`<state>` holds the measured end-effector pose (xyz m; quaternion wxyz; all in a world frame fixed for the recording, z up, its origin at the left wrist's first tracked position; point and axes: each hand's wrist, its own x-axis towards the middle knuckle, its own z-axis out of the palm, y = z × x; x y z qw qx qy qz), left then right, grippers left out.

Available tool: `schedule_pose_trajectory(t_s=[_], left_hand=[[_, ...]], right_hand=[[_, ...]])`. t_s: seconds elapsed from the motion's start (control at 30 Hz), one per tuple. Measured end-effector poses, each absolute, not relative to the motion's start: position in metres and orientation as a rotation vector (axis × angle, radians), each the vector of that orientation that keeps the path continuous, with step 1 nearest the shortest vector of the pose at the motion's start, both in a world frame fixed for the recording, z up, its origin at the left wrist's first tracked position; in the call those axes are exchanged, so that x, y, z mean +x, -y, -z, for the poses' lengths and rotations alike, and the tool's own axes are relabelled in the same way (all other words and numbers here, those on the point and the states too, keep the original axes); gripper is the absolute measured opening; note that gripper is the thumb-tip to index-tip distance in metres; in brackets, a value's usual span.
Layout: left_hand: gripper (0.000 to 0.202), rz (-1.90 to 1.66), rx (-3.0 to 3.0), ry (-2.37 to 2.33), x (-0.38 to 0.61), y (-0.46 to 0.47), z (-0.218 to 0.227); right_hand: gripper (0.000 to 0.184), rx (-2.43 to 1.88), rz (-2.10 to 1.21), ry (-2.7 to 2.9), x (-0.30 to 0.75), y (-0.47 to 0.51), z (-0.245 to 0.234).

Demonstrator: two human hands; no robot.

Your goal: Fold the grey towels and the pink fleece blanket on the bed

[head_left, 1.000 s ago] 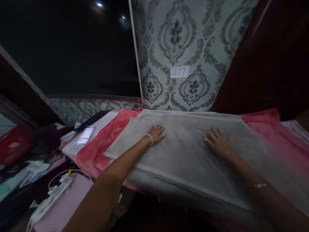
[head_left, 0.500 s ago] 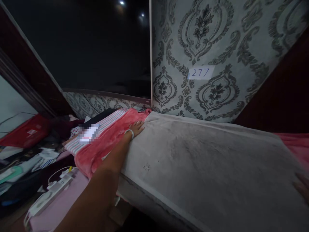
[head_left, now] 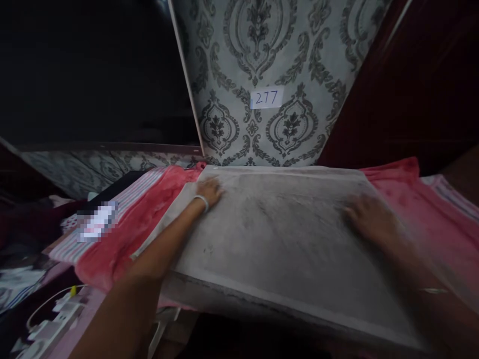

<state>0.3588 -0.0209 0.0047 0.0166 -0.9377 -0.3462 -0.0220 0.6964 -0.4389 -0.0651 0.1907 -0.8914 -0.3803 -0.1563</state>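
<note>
A grey cloth (head_left: 269, 239) is spread over a flat raised surface, its front edge hanging down. My left hand (head_left: 209, 191), with a pale bangle at the wrist, lies on the cloth near its far left corner, fingers apart. Over the right part of the cloth is my right hand (head_left: 368, 217), blurred by motion, so its fingers are not clear. A red plush fabric (head_left: 130, 219) shows beyond the left edge of the cloth, and a pink-red fabric (head_left: 419, 224) beyond the right edge.
A large dark screen (head_left: 93, 75) hangs at the back left. On the patterned wall (head_left: 254, 60) is a paper label (head_left: 267, 97) reading 277. At lower left lies a white power strip (head_left: 56, 321) with a cable. A blurred-out item (head_left: 98, 222) rests on striped fabric.
The view has swung right. My right hand has come in from the right edge over the cloth. My left hand stays at the far left part of the cloth.
</note>
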Motion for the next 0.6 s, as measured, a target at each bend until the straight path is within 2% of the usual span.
schedule_pose_trajectory(t_s=[0.13,0.27,0.4,0.5,0.6], left_hand=[[0.063,0.061,-3.182,0.344,0.429,0.117,0.011],[0.064,0.028,-3.211,0.215,0.447,0.155,0.032],[0.060,-0.030,-3.164,0.399,0.426,0.108,0.034],[0.055,-0.048,-3.000,0.941,0.417,0.061,0.035],[0.056,-0.066,-2.878,1.225,0.428,0.042,0.048]], right_hand=[[0.060,-2.489,0.187,1.549,0.606,0.333,0.045],[0.059,-2.470,0.095,1.686,0.554,0.288,0.048],[0.059,-2.539,0.064,1.632,0.589,0.315,0.054],[0.059,-2.732,0.071,1.385,0.649,0.372,0.058],[0.060,-2.883,0.103,0.987,0.702,0.442,0.067]])
